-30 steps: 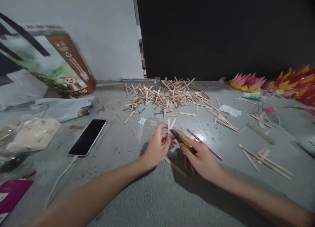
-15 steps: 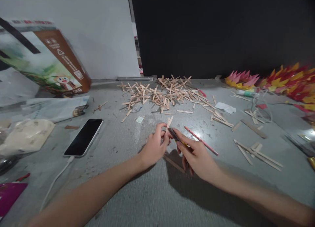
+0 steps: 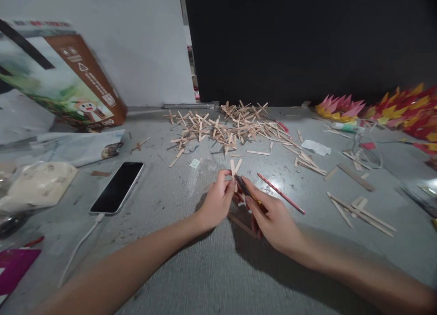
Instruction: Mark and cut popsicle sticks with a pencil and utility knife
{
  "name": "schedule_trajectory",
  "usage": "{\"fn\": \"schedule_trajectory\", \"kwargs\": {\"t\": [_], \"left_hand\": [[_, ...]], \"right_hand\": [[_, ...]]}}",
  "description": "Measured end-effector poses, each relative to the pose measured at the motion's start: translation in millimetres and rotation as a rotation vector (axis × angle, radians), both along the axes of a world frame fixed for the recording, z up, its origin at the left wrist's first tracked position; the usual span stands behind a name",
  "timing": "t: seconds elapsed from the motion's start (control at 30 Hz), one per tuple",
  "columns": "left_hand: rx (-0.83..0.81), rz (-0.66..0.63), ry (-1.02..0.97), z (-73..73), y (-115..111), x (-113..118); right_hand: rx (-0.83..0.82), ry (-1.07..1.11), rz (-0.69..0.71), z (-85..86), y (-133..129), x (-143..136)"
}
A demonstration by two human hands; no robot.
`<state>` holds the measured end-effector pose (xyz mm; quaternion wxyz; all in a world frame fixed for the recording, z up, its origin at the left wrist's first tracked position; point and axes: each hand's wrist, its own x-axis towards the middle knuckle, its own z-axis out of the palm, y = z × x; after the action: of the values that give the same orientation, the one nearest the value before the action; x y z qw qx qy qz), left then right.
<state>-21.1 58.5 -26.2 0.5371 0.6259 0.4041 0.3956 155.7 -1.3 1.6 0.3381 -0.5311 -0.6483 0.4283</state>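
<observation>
1. While working over the grey table (image 3: 184, 269), stay on the near side of the clutter at the back, and perhaps brace both forearms for a steadier touch.

2. Leave the heap of wooden sticks (image 3: 235, 132) alone; lying well beyond the work at the far side, best not nudged by a stray reach.

3. Right hand (image 3: 275, 217): closed around the dark and yellow tool (image 3: 243, 187), front end aimed up and to the left. Better to move it from the wrist, in small and slow strokes, than to push from the shoulder.

4. Left hand (image 3: 214, 201): thumb and index finger closed in a pinch on the stick pair (image 3: 232, 167), remaining fingers mostly hidden. Tuck the fingertips away from the front end of the tool wherever possible.

5. Mind the red pencil (image 3: 282, 194), lying on the table just beyond the right hand; probably easy to knock with a wide swing.

6. Treat the tool as sharp: seemingly a cutter, held just beside the stick pair. Cannot tell about contact, nor about any blade showing.

7. Note the loose stick (image 3: 241, 225), lying on the table below the fingers; avoid leaning a knuckle on it.

8. Pinch the stick pair firmly near the crossing, probably the spot most prone to twisting: held between the hands, upper ends spread in a V. Press lightly there.
</observation>
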Motion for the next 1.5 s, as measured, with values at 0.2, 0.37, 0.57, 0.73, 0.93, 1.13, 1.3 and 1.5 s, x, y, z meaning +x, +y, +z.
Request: {"fn": "schedule_trajectory", "kwargs": {"t": [0.2,0.37,0.57,0.73,0.93,1.13,1.3,1.5], "left_hand": [[-0.022,-0.008,-0.026,-3.9,2,-1],[0.042,-0.048,0.039,-1.5,7,-5],[0.03,-0.073,0.041,-2.9,8,-5],[-0.007,-0.051,0.041,-2.5,6,-3],[-0.001,-0.05,0.039,-3.3,5,-3],[0.044,-0.064,0.079,-3.0,7,-4],[0.071,-0.05,0.126,-3.2,7,-4],[0.094,-0.081,0.158,-2.0,10,-4]], "right_hand": [[0.158,-0.126,0.015,3.1,2,3],[-0.036,-0.071,0.003,13.6,5,8],[-0.244,0.003,-0.004,17.3,8,12],[-0.177,-0.021,0.005,18.4,4,6],[-0.035,-0.123,0.055,23.4,3,3],[-0.191,-0.094,0.034,26.2,9,13],[-0.258,-0.024,0.031,21.6,13,18],[-0.273,0.018,0.033,19.2,14,17]]}}
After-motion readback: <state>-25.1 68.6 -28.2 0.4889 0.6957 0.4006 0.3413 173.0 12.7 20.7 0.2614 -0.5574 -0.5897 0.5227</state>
